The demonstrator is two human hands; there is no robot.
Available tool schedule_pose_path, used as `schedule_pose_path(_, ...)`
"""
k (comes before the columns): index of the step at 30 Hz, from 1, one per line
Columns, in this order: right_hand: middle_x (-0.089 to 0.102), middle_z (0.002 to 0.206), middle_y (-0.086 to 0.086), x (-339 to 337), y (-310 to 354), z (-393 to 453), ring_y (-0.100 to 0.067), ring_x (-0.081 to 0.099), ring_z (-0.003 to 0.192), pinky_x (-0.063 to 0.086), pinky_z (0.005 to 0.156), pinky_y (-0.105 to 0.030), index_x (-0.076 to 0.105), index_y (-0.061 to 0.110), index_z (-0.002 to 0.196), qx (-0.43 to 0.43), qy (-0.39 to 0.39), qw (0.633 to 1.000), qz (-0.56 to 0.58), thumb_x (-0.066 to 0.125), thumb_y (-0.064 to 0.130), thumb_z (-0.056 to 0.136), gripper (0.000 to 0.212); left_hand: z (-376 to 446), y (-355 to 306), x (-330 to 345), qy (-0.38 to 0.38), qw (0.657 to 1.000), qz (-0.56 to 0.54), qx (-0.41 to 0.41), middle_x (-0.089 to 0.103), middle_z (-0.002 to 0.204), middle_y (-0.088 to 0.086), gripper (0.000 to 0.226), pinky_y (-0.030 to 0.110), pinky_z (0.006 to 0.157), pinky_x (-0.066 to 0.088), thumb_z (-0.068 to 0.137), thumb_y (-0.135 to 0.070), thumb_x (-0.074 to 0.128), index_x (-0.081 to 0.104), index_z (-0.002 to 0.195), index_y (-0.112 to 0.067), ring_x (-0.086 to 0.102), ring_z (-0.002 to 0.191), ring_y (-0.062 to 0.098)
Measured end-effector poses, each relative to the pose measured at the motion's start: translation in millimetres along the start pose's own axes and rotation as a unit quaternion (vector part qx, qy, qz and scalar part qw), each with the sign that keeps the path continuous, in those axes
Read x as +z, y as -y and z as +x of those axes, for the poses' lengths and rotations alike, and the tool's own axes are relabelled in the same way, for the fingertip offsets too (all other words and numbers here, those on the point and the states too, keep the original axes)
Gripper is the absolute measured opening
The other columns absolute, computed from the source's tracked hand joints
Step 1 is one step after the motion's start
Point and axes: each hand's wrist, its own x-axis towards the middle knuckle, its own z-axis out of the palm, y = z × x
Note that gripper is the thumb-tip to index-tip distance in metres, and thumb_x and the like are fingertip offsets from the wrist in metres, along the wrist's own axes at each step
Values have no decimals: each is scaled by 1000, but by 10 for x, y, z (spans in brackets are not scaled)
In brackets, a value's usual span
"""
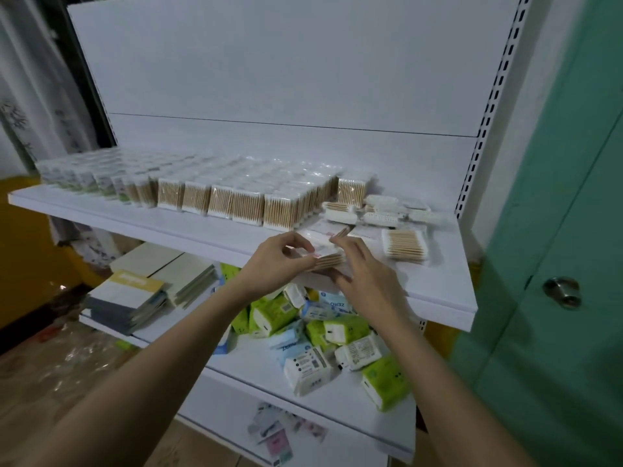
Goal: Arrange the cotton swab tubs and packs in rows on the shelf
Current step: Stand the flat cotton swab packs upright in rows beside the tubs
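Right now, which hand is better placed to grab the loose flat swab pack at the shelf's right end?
Right. The right hand is nearest the flat swab pack and looks open; the left hand grips the small stack of packs at the shelf edge.

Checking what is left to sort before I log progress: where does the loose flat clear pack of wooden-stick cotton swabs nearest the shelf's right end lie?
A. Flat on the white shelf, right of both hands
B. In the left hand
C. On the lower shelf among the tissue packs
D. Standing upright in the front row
A: the flat clear pack of wooden-stick cotton swabs lies on its side on the white shelf, right of the right hand and left hand, apart from the upright rows.
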Motion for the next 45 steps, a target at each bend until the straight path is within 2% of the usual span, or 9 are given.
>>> schedule_pose_path(5,56,124,10,3,-12,-20,-15,61,99,53,73,-37,60,23,122,-12,-39,994,96,65,14,90,33,-11,-130,-131,64,997,30,38,64,103,-15,21,27,72,49,88,-48,62,67,97,-29,60,85,4)
schedule_pose_path(8,62,101,2,-66,14,69,-14,57,87,50,74,-38,67,12,109,29,-58,974,217,70,14,89,21,98,-289,-364,95,990,48,87,65,102,-24,31,22,79,47,79,-63,65,66,98,-39,61,93,-2)
schedule_pose_path(13,66,83,-14,-308,99,297,-30,64,81,55,78,-50,66,11,91,93,-11,939,332,68,29,90,18,504,-581,-684,137,974,107,146,70,93,-13,24,15,73,51,79,-25,78,68,101,-27,64,86,0)
schedule_pose_path(19,74,86,-4,-440,45,641,-19,72,80,57,84,-49,71,17,94,124,-1,916,381,69,15,91,4,1002,-716,-770,158,958,154,182,72,93,-11,24,25,80,53,80,-31,77,72,101,-21,65,88,5)
schedule_pose_path(26,73,93,-8,-370,-178,1080,-28,70,86,56,83,-55,69,9,99,154,11,929,336,70,24,90,17,1627,-627,-726,175,952,147,202,72,89,-9,20,20,76,51,80,-30,77,72,98,-22,67,85,9)
schedule_pose_path(32,64,102,3,-353,-485,1492,-7,62,85,48,66,-13,61,16,113,237,-31,929,282,77,32,84,37,2264,-572,-716,86,945,202,242,65,93,-9,24,19,71,43,83,-26,74,70,106,-19,60,91,12)
schedule_pose_path(38,62,112,3,-146,-590,1757,-15,58,100,50,86,-35,66,20,110,184,48,982,-19,62,39,92,26,2851,-457,-473,88,939,232,238,65,100,-3,27,29,78,48,84,-22,74,67,110,-17,58,91,15)
schedule_pose_path(42,64,103,2,15,-513,1857,-17,60,89,53,78,-38,68,20,104,141,121,981,-59,58,41,94,26,3062,-390,-291,117,930,240,251,60,93,-4,30,24,74,41,80,-22,77,68,107,-15,55,84,12)
schedule_pose_path(45,57,84,7,123,-474,1911,-12,56,77,44,63,-27,56,24,81,125,182,974,-47,55,39,98,23,3163,-339,-172,135,920,258,262,60,94,-3,31,24,77,42,79,-24,78,68,107,-14,53,85,12)
